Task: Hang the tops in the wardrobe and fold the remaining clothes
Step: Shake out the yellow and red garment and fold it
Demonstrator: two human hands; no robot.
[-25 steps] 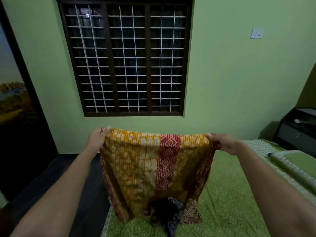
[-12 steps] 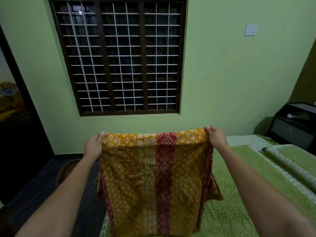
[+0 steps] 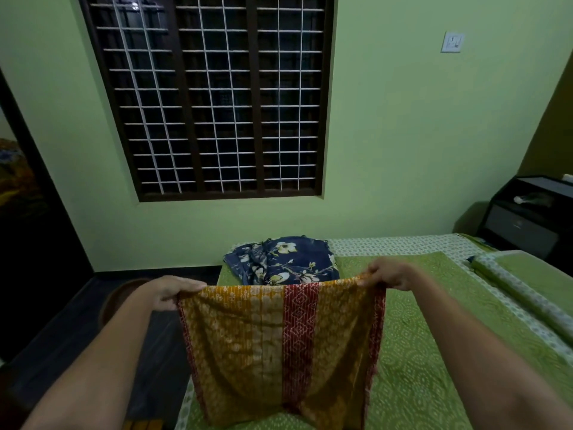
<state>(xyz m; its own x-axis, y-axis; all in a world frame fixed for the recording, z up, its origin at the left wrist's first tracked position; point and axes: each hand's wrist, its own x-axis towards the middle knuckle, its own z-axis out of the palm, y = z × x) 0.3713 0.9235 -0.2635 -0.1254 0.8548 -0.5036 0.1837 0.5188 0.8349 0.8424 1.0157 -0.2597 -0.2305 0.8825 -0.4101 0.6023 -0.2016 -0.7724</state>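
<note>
I hold the mustard-yellow printed cloth (image 3: 279, 346) stretched between my two hands, its top edge pulled level in front of me. My left hand (image 3: 166, 291) grips the upper left corner with the fingers curled over the edge, and my right hand (image 3: 392, 276) pinches the upper right corner the same way. The cloth hangs down from my hands, a red patterned band running down it right of centre and red borders along both side edges; its lower end reaches the green bedspread (image 3: 434, 352) below. Just beyond the top edge, between my hands and the wall, a navy floral garment (image 3: 282, 260) lies folded on the bed, its near side hidden behind the cloth. To the right lies a green pillow (image 3: 527, 274), and past it stands a dark bedside cabinet (image 3: 527, 218). A barred window (image 3: 214, 97) fills the green wall ahead, with a switch plate (image 3: 452, 41) to its right.
</note>
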